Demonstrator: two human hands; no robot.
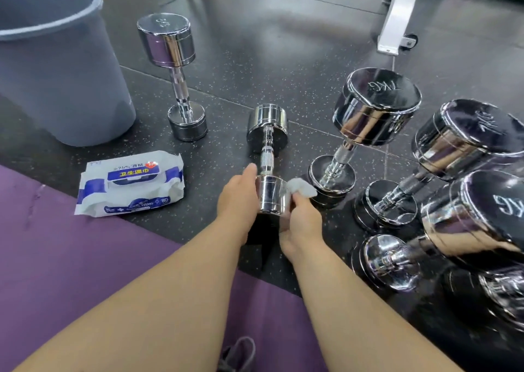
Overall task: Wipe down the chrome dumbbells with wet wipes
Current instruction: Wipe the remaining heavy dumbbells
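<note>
Small chrome dumbbell (268, 156), nearest of the lot, lies on its side on the dark speckled floor (255, 59) just beyond the purple mat (85, 258), its near head between the hands. The left hand (238, 198) rests against the left side of that head, the one finger that shows lying straight along it and gripping nothing; whether other fingers tuck under I cannot tell. The right hand (300, 224) pinches a crumpled wet wipe (302, 187) against the right side of the same head. I judge this to be the wiping of one end — the knurled handle and far head look untouched by the wipe at this moment.

Left of the hands a pack of wipes (130, 184) lies flat on the floor by the mat's edge, its lid down. To the right, three heavier dumbbells crowd together: the 7KG dumbbell (374, 110) upright, a second dumbbell (459, 144) and a 9-marked dumbbell (482, 221) beside it. They seem to be the waiting pile, though shine alone does not say.

Farther left an upright dumbbell (173, 59) stands alone near the grey bucket (56, 88) — possibly finished and set apart. The bucket's bottom is hidden. So, at a guess, most of the wiping is left.
</note>
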